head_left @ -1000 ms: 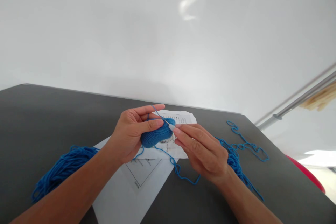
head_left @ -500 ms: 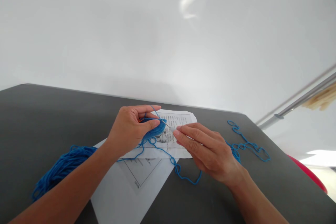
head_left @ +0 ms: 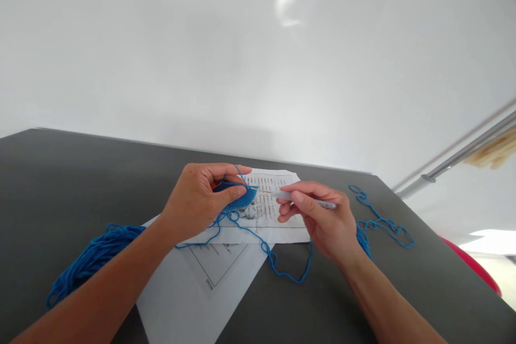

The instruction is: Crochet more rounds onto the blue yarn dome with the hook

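My left hand (head_left: pixel 209 188) pinches a blue crochet piece (head_left: pixel 242 202) between thumb and fingers, with a strand of blue yarn (head_left: pixel 241 174) running up over the index finger. Something small and orange shows beside the piece, partly hidden by the fingers. In my right hand (head_left: pixel 318 212) is a crochet hook (head_left: pixel 282 194) with a light grey handle, held between thumb and fingers. Its thin metal shaft points left, and the tip meets the upper right edge of the blue piece, where a loop of yarn appears to sit around it.
Printed sheets (head_left: pixel 193 301) lie on the dark table (head_left: pixel 100 172) under the work. A blue yarn skein (head_left: pixel 94 260) rests by my left forearm. Loose blue yarn (head_left: pixel 382 223) curls to the right of my right hand. A white wall (head_left: pixel 226 54) stands behind the table.
My right hand has rolled over, so the thumb and the hook's handle now show, and it has drawn slightly right. More of the shaft's length lies level. The left hand barely moved.
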A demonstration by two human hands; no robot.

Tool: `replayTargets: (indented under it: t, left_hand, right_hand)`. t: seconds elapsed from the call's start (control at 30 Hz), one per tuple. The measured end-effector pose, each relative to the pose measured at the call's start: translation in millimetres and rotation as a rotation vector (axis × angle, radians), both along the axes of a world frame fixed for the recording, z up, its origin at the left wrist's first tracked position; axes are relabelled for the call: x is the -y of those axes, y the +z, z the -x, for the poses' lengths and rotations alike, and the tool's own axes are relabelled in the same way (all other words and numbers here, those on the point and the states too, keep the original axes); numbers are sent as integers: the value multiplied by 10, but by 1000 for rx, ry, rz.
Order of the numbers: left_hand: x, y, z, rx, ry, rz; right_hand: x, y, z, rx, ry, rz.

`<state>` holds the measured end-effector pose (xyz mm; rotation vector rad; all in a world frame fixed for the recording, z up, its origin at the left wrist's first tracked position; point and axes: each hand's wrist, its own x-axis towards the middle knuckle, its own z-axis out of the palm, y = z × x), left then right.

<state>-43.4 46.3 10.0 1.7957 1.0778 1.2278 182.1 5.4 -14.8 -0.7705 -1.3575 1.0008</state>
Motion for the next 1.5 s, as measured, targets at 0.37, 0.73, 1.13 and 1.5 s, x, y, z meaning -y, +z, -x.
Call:
replayTargets:
  t: [0.37, 0.73, 1.13, 1.5]
  left_hand:
    - [143, -2, -143, 85, 42, 47]
    - [171, -28, -197, 618, -123, 398]
    - [100, 51, -72, 673, -281, 600]
    - [-13, -11, -6, 523, -301, 717]
  right_hand:
    - [61, -153, 419, -326, 4, 111]
    - [220, -129, 452, 532, -458, -738]
    - [112, 67, 123, 414, -134, -563]
    - [53, 93, -119, 397, -29, -501]
